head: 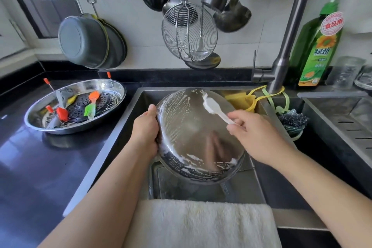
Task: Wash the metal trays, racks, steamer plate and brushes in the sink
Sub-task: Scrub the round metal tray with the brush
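Head view: faucet (287, 32) and hanging strainer (189, 32) above soapy tray (193, 139).

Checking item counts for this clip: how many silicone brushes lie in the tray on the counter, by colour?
Orange silicone brush: 1
Green silicone brush: 1
Red silicone brush: 1
Yellow silicone brush: 1
Total: 4
All lie in the metal tray on the counter. The orange-tipped wire handles are not counted as brushes.
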A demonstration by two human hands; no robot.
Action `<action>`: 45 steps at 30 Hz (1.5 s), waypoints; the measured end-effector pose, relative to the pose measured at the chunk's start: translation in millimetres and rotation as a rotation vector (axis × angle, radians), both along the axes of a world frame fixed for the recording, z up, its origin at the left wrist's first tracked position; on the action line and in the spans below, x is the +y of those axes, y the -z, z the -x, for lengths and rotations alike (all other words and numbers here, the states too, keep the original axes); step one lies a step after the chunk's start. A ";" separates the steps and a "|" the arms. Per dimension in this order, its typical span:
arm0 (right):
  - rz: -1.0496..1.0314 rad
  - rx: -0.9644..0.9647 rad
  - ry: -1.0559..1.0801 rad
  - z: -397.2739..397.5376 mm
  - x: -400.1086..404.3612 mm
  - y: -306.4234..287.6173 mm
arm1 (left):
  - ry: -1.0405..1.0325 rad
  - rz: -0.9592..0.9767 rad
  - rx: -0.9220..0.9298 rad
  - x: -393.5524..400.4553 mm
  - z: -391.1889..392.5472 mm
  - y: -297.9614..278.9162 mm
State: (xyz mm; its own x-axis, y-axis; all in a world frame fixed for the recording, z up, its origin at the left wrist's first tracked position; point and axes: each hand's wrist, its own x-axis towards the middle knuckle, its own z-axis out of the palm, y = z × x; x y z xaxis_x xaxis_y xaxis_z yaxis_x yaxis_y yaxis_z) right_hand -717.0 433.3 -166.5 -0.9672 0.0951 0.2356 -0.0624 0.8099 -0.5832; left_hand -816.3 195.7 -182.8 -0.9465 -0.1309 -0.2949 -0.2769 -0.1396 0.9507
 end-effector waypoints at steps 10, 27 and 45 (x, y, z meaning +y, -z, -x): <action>0.001 -0.219 0.039 3.9 17.2 -4.2 | -0.039 0.042 0.061 -2.1 -3.4 -6.1; 0.159 -0.388 0.127 -3.8 -29.7 -3.4 | -0.131 -0.082 0.045 10.1 -11.3 -11.2; 0.084 -0.232 0.236 9.6 -4.4 -6.6 | 0.104 -0.017 0.175 12.6 -22.9 -20.3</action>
State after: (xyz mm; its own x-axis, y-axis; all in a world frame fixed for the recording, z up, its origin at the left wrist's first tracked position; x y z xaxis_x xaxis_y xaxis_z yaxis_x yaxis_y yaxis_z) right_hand -726.6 428.9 -160.0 -0.9430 0.3326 -0.0066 0.2636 0.7350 -0.6247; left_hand -793.3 208.3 -162.6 -0.9917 -0.0258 -0.1261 -0.1216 -0.1351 0.9833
